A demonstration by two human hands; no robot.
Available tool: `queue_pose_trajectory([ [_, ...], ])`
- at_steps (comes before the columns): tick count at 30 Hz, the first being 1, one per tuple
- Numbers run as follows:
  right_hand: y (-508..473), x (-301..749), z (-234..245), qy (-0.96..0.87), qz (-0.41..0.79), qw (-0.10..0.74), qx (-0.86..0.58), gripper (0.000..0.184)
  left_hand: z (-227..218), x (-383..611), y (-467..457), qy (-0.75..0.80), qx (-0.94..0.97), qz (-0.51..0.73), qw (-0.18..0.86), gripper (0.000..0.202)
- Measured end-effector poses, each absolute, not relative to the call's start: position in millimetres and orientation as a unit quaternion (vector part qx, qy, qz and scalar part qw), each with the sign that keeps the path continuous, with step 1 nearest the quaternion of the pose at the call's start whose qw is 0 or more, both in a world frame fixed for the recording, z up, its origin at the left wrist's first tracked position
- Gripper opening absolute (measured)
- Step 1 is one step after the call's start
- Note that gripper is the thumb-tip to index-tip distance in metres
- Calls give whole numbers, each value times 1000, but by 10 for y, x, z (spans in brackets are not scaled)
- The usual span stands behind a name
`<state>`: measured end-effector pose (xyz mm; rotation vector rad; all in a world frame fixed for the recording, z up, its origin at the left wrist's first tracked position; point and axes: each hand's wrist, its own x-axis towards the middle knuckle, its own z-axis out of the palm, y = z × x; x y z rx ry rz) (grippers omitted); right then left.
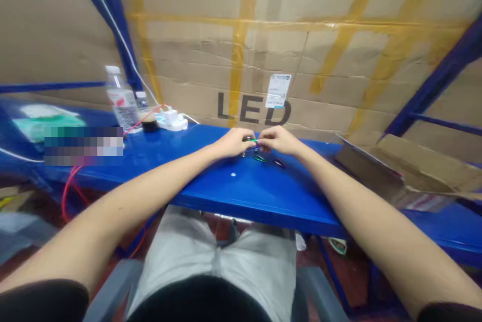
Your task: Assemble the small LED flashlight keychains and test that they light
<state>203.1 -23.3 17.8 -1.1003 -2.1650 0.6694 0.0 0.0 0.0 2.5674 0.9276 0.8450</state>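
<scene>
Black clothing [203, 302] seen at bottom centre, small green item [254, 141] pinched by left hand [232, 142] and right hand [279, 140], mid-frame

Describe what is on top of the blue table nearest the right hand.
A small green loop and a dark oval piece seem to lie on the blue table. Anything the right hand covers cannot be seen.

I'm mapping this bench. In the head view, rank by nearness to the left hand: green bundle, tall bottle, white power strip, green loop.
Nearest the left hand first:
1. Green loop: just right, slightly nearer the person.
2. White power strip: left, farther back.
3. Tall bottle: left of the strip.
4. Green bundle: far left.
</scene>
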Motion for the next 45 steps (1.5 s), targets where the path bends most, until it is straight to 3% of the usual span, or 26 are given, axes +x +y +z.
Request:
queue_pose_trajectory([
  [13, -234, 2034, 176, -821, 246, 308, -413, 20, -31, -26, 43, 309, 896, 283, 149, 19],
  [18, -235, 2041, 173, -816, 266, 311, -408, 21, -24, 23, 21, 335, 897, 252, 143, 39],
  [28, -275, 2028, 181, -804, 310, 307, -403, 29, -45, -38, 44, 272, 904, 311, 112, 20],
  [39, -227, 2082, 155, -750, 419, 334, -387, 29, -25, -31, -20, 231, 903, 354, 84, 19],
  [45, -253, 2067, 186, -770, 392, 315, -392, 30, -10, -2, -34, 277, 901, 319, 102, 20],
])
